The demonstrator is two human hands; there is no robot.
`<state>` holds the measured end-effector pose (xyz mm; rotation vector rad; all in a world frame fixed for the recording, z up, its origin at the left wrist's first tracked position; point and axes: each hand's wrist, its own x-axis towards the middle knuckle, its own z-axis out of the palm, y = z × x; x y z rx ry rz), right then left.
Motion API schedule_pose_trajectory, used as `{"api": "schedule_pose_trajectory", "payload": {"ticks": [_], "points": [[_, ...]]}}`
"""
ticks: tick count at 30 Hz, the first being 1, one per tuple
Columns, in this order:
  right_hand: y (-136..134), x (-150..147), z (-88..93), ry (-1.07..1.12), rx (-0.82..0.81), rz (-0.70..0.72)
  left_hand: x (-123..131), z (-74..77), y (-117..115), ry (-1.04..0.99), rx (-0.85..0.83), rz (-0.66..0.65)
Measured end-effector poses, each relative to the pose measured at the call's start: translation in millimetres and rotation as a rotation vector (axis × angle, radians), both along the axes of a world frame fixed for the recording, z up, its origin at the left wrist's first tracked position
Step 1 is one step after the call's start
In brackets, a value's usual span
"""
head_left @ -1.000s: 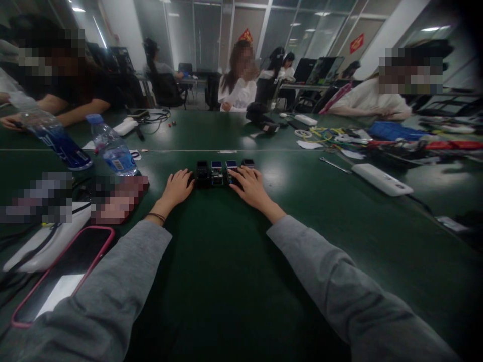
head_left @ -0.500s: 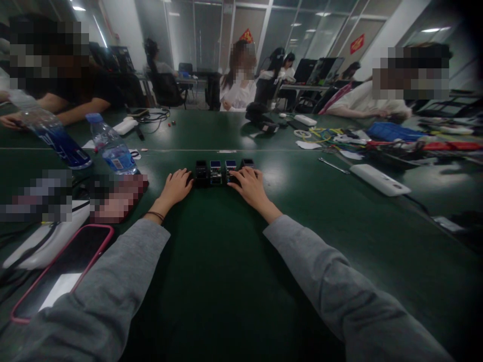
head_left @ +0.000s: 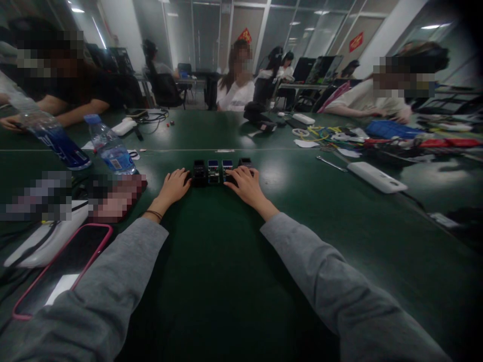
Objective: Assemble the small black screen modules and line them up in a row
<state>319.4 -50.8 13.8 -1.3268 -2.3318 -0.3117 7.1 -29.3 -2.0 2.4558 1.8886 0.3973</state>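
Note:
A row of several small electronic modules stands on the green table. A black module point(head_left: 199, 172) is at its left end, with a circuit board with a small screen point(head_left: 213, 171) beside it. A similar screen board point(head_left: 227, 164) comes after that, and a dark module point(head_left: 245, 162) is at the right end. My left hand point(head_left: 174, 185) rests open on the table, fingertips close beside the black module. My right hand point(head_left: 245, 185) has its thumb and index finger at the second screen board, covering its lower part. Its other fingers are bent in front of the dark module.
Two plastic bottles, one a blue-capped bottle point(head_left: 112, 148), stand at the left. A pink-cased phone point(head_left: 64, 269) lies by my left forearm. Rightward are a wrench point(head_left: 330, 163), a white power strip point(head_left: 377, 177) and a pile of cables point(head_left: 339, 136). People sit across the table.
The whole view has shifted slightly. Both hands keep their places at the row of modules, and no module has visibly moved.

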Motion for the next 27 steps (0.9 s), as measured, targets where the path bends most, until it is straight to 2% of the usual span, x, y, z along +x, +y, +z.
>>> {"api": "schedule_pose_trajectory", "payload": {"ticks": [14,27], "points": [[2.7,1.6,-4.1,0.039,-0.023,-0.005,0.4,3.3,-2.5,-0.001,-0.013,-0.004],[1.3,1.1,-2.3,0.046,-0.057,-0.01,0.7,-0.5,-0.5,-0.005,0.011,0.007]]}}
